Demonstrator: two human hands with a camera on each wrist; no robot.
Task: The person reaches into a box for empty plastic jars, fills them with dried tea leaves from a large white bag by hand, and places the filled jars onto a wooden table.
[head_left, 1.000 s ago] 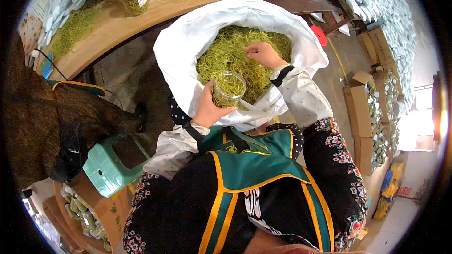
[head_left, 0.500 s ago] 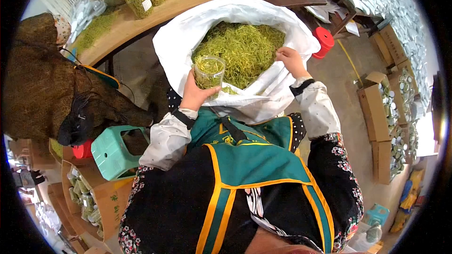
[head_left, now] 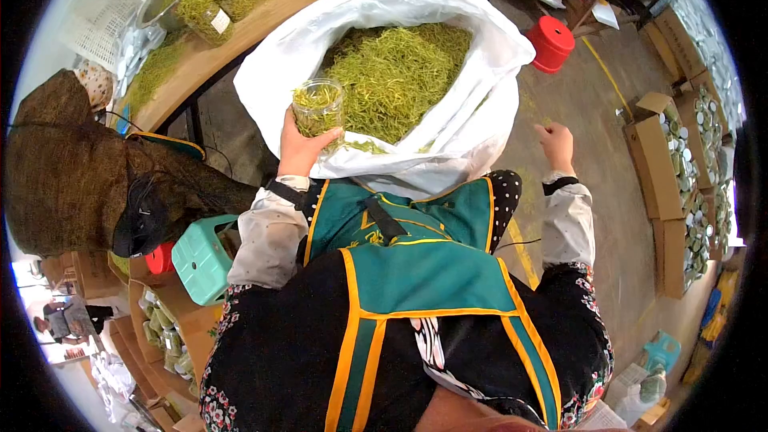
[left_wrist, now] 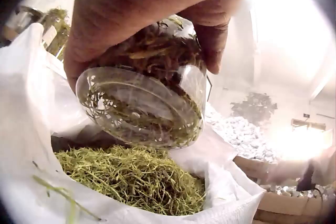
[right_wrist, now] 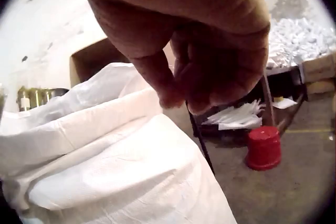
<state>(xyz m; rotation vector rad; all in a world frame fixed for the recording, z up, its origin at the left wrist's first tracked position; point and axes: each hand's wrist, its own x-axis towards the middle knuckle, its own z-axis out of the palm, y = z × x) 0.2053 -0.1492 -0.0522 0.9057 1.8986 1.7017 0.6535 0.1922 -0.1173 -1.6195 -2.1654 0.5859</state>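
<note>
Head view, left grip clasped clear jar of green leaves at white sack near rim, right grip hung empty, fingers loosely curled, beside sack's right wall.

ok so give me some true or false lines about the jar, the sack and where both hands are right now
1. The left hand grips a clear jar that is partly filled. True.
2. The right hand is buried in the white sack. False: it is outside the sack, off to its right, over the floor.
3. The sack's mouth is open and green strands lie inside. True.
4. The red tub stands on the wooden table. False: it stands on the floor beside the sack.
</note>
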